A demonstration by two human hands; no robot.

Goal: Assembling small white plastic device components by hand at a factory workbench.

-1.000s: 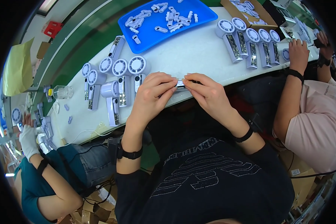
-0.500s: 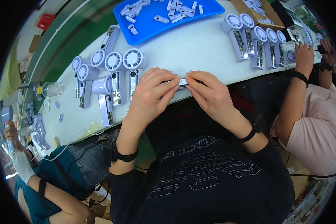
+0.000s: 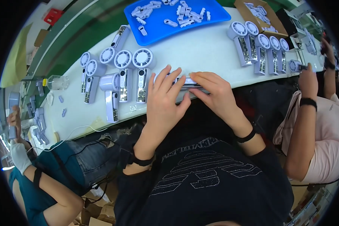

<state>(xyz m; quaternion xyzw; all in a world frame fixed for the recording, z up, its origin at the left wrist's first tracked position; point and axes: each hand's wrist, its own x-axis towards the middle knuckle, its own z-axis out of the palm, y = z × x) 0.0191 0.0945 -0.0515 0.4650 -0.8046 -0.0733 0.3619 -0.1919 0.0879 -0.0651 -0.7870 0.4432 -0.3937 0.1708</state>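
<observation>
Tray [image 3: 158, 35]: smooth glossy blue plastic; small parts [image 3: 171, 23] in tray: smooth plastic, soft sheen. Desk [image 3: 192, 49] under tray: smooth, mostly matt. Fans [image 3: 123, 59] left of tray: smooth satin plastic, partly mirror-shiny. Held piece [image 3: 192, 80] below tray: smooth plastic, slight shine. Box [image 3: 278, 20] right of tray: matt cardboard. Bottle [image 3: 58, 83] far left of tray: clear shiny plastic

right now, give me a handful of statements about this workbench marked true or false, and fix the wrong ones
1. The left hand and right hand are both ungloved. True.
2. The right hand touches nothing. False: it grips a pale piece.
3. The blue tray holds small pale parts. True.
4. Nothing is to the right of the tray. False: an open cardboard box is there.
5. Several pale fans are to the left of the hands. True.
</observation>
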